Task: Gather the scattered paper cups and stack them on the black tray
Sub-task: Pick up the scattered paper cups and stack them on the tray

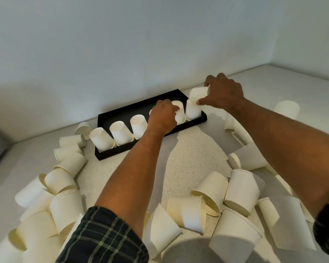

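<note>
A black tray (pixel 122 111) lies at the back of the counter with a row of upside-down white paper cups along its near side, such as one at the left end (pixel 102 138). My left hand (pixel 162 115) grips a cup (pixel 179 112) standing in that row. My right hand (pixel 223 93) pinches a tilted cup (pixel 198 94) just above the rightmost cup (pixel 192 111) on the tray. Many loose cups lie scattered on the counter, on the left (pixel 59 180) and on the right (pixel 242 188).
The speckled white counter (pixel 188 158) meets a pale wall behind the tray. Loose cups ring a bare patch in the middle. One cup (pixel 287 109) stands far right, beyond my right forearm. My plaid sleeves fill the bottom corners.
</note>
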A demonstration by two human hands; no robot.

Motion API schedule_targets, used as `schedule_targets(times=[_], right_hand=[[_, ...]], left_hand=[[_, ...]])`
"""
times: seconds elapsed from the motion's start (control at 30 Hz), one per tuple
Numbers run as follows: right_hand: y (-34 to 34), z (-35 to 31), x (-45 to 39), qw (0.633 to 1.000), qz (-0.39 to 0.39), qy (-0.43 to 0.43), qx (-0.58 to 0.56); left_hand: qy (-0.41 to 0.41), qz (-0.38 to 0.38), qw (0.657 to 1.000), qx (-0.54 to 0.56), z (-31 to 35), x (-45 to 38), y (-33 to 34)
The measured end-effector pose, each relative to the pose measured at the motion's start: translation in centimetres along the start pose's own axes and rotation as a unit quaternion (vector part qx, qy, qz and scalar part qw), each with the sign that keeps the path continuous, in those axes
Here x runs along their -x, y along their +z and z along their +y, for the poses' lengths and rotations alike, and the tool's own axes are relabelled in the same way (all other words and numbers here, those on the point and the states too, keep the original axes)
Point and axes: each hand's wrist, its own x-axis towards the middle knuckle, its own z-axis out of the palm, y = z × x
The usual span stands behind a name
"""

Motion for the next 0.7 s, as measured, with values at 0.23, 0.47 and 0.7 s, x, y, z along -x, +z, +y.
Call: schedule_targets(times=[0.23, 0.47, 0.7], right_hand=[[1.2, -1.0, -0.7, 0.999, 0.001, -0.010, -0.049], [3.2, -1.9, -1.4, 0.992, -0.046, -0.022, -0.114], [4.7, -2.6, -1.1, 0.991, -0.122, -0.032, -0.045]], left_hand=[[0.047, 0.020, 0.997, -0.053, -0.8, 1.1, 0.2], [0.043, 0.077, 0.996, -0.003, -2.8, 2.8, -0.8], [0.049, 0.097, 0.994, -0.008, -5.2, 5.2, -2.5]])
